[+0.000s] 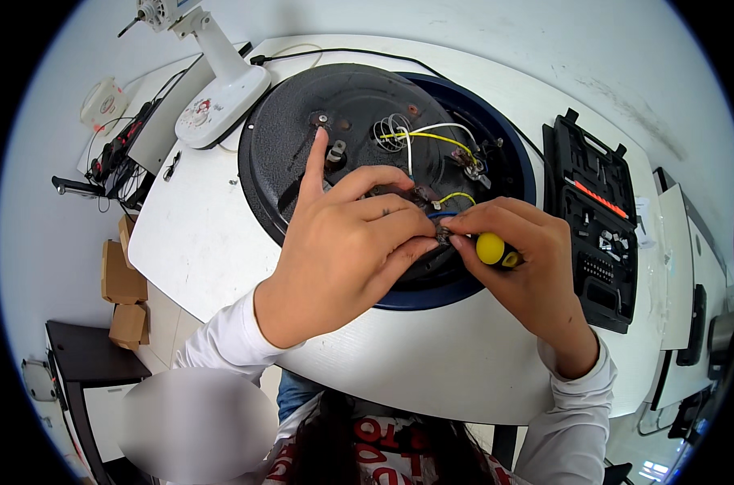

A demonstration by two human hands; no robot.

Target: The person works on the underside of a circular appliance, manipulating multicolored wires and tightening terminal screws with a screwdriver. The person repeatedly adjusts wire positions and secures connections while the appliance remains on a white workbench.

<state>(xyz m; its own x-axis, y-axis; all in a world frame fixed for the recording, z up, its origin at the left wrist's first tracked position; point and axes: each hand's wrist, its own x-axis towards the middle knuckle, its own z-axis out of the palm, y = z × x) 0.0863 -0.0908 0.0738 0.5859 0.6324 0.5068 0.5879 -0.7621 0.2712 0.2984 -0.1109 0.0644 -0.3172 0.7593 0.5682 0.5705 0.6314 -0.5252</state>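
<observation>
A round black metal base (282, 113) lies underside up, leaning on a dark blue round housing (516, 145), with wires and a wire spring (390, 132) on it. My left hand (343, 242) reaches over the base. Its index finger stretches toward a screw, while the thumb and other fingertips close at a small dark connector (443, 233) beside a blue wire. From the other side my right hand (533, 259) pinches the same spot with thumb and index finger. Tucked in its grip is a yellow-and-black screwdriver (491, 249); its tip is hidden. Yellow wire (436, 139) and white wires run behind.
An open black tool case (589, 218) with bits and sockets lies at the right of the white table (343, 356). At the far left stands a white fan stand (221, 73) with its motor exposed. A black cable (359, 53) crosses the back. Cardboard boxes (124, 275) sit on the floor.
</observation>
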